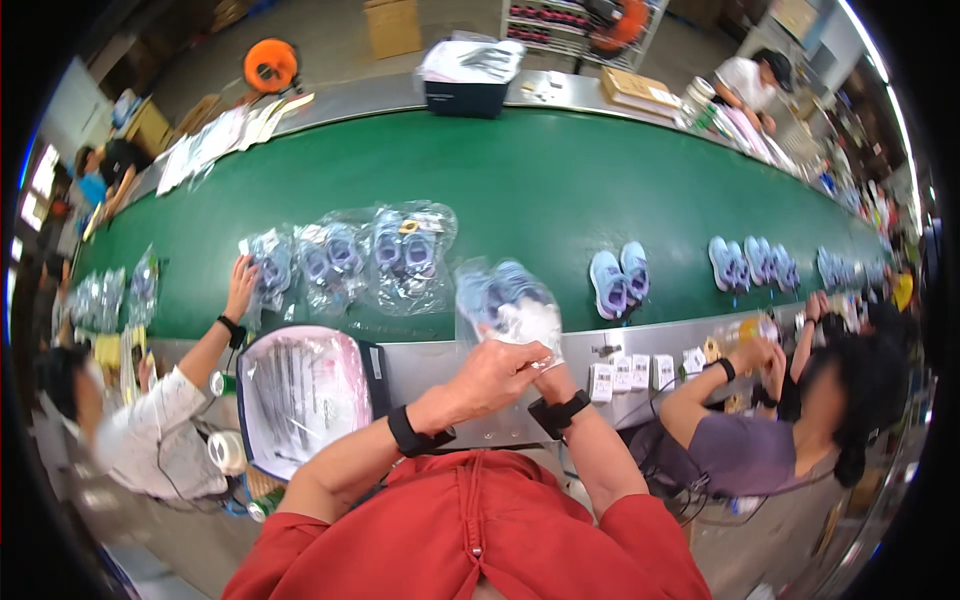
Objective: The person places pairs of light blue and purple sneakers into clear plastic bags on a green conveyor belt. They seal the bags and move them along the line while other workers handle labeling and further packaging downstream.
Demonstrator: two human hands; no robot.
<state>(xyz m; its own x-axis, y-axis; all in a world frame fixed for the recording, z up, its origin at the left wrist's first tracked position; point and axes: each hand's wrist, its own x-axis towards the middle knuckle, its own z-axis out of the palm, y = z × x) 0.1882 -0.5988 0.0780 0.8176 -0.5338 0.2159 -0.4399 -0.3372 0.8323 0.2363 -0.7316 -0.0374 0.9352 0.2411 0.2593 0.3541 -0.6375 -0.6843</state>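
A pair of light blue sneakers (510, 285) sits inside a clear plastic bag (532, 322), over the belt's near edge. White crumpled material, perhaps paper or bunched film, shows at the shoes' near end. My left hand (497, 372) is closed on the near end of the bag, its fingers pinched together and reaching toward the right. Close beside it, my right hand (552, 378) is partly covered by the left one and also appears closed on the bag. Both wrists wear black bands.
Bagged sneakers (410, 250) lie left on the green conveyor belt (520, 170); unbagged sneakers (619, 280) lie right. A bin of plastic bags (305, 400) stands at my left, small white tags (630, 373) at my right. A co-worker's hand (240, 285) touches bagged shoes. Co-workers sit on both sides.
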